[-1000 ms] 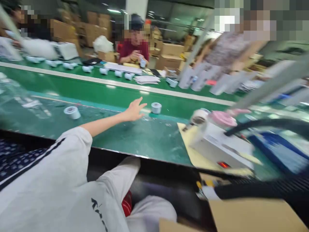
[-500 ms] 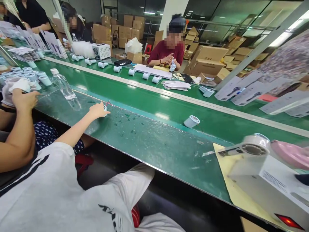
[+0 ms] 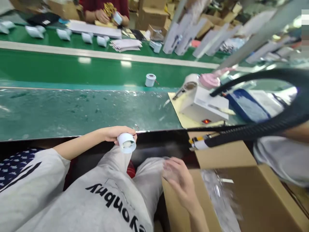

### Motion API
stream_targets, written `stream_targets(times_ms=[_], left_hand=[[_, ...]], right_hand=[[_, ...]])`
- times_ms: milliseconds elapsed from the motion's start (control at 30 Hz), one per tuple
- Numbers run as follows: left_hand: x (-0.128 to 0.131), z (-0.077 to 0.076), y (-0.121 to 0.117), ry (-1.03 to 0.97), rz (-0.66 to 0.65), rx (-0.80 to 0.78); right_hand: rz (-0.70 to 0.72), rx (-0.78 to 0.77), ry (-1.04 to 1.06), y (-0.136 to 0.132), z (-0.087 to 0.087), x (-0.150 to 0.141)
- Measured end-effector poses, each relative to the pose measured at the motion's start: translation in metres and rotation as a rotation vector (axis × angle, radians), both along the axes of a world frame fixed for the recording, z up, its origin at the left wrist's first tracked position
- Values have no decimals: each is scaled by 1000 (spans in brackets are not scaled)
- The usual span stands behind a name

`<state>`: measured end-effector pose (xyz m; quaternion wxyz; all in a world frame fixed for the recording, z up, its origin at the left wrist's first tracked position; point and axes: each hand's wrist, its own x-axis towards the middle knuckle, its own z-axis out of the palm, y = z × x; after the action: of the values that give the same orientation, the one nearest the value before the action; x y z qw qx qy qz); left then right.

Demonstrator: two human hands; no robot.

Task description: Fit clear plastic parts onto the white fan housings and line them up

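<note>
My left hand is closed round a small white cylindrical part, held over my lap at the near edge of the green bench. My right hand is blurred, fingers spread, at the left rim of an open cardboard box that holds clear plastic bags. Another white cylindrical part stands on the green conveyor belt beyond the bench.
A white machine with a red light sits on a yellow mat to the right, a pink object behind it. A black ribbed hose crosses above the box. Across the belt a person's hands work among more white parts, papers and cartons.
My left hand picked the white part up from the bench at far left and brought it back to my lap. My right hand came into view at the box. The view swung down.
</note>
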<state>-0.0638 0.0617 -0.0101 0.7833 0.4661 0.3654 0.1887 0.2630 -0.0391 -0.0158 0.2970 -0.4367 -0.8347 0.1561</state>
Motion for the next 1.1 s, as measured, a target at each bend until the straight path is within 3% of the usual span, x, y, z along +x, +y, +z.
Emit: stream_targets(times_ms=[100, 167, 233, 300, 400, 467, 567, 667, 900, 1100], left_hand=[[36, -3, -4, 83, -324, 31], [47, 0, -8, 128, -423, 109], [51, 4, -14, 181, -444, 212], [51, 10, -21, 301, -432, 421], [49, 15, -30, 525, -381, 789], [49, 15, -34, 539, -302, 883], [49, 10, -35, 378, -149, 872], [48, -3, -35, 268, -76, 846], [46, -35, -31, 163, -135, 870], [48, -32, -35, 31, -192, 685]], right_hand=[[19, 212, -130, -10, -3, -31], [-53, 259, -248, -5, -8, -48], [-102, 174, -324, 0, -12, -56], [-102, 31, -329, 2, -15, -56], [-50, -184, -224, 0, -18, -53], [-1, -324, -80, -2, -18, -51], [-1, -449, 200, -3, -15, -52], [-96, -437, 381, -4, -11, -54], [-319, -420, 528, -9, -7, -52], [-287, -529, 722, -6, -6, -44]])
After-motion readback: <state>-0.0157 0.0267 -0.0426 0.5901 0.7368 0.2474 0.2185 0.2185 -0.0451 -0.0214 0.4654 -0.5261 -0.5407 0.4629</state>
